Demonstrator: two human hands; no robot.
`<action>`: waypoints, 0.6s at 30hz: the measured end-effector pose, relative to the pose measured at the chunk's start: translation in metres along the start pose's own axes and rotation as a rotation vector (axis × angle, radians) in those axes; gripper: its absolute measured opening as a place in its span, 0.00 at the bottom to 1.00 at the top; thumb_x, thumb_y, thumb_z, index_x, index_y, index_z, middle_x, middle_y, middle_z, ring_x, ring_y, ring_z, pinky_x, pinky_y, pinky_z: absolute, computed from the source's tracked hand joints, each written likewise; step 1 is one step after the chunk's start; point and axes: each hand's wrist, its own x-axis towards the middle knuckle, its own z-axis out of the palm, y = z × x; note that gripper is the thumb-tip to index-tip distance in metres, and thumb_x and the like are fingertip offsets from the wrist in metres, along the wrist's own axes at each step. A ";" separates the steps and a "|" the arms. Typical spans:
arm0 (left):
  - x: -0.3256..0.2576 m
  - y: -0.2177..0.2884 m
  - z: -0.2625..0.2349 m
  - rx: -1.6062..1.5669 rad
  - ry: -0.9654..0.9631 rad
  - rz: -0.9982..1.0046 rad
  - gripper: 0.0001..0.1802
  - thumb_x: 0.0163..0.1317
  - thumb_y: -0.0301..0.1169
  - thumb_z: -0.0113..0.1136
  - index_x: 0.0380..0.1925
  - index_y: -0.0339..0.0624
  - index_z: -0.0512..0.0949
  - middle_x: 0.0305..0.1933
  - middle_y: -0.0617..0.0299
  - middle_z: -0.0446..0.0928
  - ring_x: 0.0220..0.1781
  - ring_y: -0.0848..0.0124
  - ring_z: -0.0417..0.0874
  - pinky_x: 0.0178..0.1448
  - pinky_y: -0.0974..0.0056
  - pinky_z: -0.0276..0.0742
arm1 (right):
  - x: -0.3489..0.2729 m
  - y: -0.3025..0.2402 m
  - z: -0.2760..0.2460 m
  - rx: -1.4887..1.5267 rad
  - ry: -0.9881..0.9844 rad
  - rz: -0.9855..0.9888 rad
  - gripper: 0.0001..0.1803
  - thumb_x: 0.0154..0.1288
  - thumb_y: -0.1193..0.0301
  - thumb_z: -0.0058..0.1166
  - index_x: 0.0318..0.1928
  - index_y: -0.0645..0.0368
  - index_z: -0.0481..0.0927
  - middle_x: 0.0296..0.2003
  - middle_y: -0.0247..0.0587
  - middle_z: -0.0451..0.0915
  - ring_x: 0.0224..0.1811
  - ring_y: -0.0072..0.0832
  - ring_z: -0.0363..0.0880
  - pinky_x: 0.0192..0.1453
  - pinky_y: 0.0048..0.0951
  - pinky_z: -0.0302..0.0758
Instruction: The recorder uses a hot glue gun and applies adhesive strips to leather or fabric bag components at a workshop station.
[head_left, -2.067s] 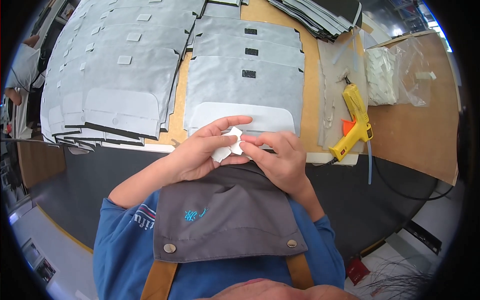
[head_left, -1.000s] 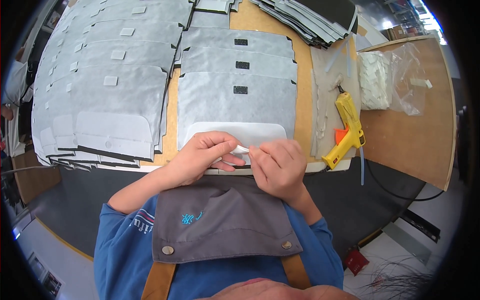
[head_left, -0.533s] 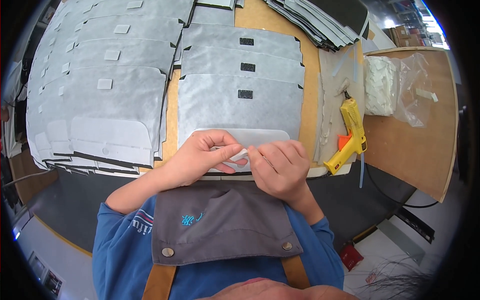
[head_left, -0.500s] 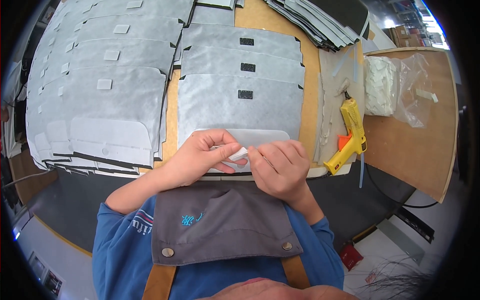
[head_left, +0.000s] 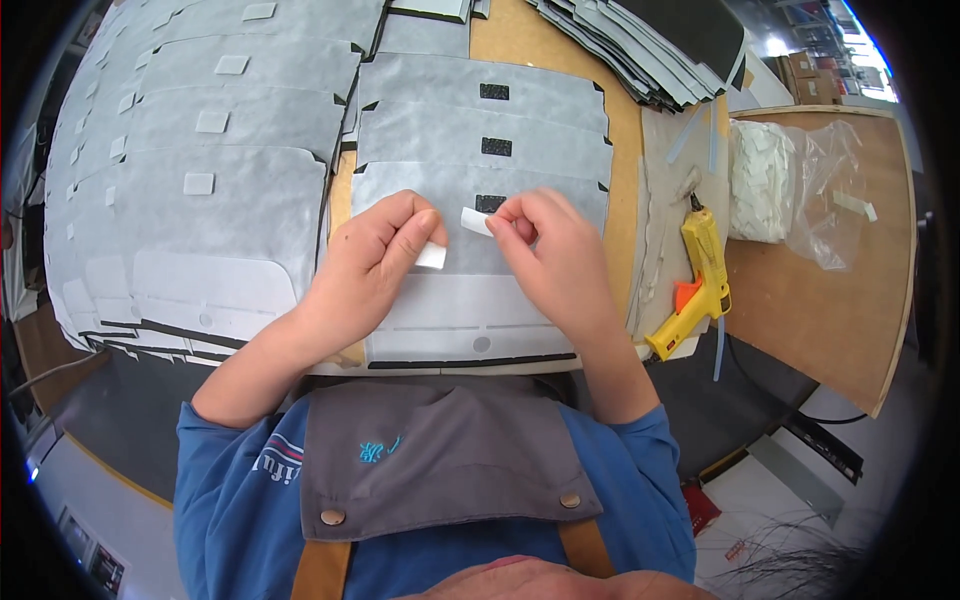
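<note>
My left hand (head_left: 365, 270) pinches a small white patch (head_left: 432, 256) between thumb and fingers. My right hand (head_left: 555, 260) holds another small white patch (head_left: 476, 221) by its right end, just in front of the black square (head_left: 489, 203) on the nearest grey fabric panel (head_left: 470, 320). Both hands hover over that panel, a few centimetres apart. The panel lies at the table's front edge, with its rounded flap toward me.
Two more grey panels with black squares (head_left: 495, 146) lie behind. A fan of grey panels with white patches (head_left: 200, 180) fills the left. A yellow glue gun (head_left: 697, 280) lies at the right, a clear bag of white patches (head_left: 770, 180) beyond it, dark stacked sheets (head_left: 640, 50) at the back.
Both hands have moved up from the panel's front flap to its middle near the black square, and they have drawn apart, each now with a separate white patch.
</note>
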 end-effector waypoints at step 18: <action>0.021 -0.038 0.008 1.110 0.125 0.581 0.25 0.53 0.29 0.62 0.54 0.61 0.82 0.22 0.69 0.66 0.24 0.73 0.74 0.24 0.67 0.72 | 0.026 0.012 -0.007 -0.180 -0.058 0.056 0.07 0.63 0.69 0.60 0.33 0.58 0.80 0.31 0.41 0.79 0.33 0.41 0.79 0.36 0.39 0.74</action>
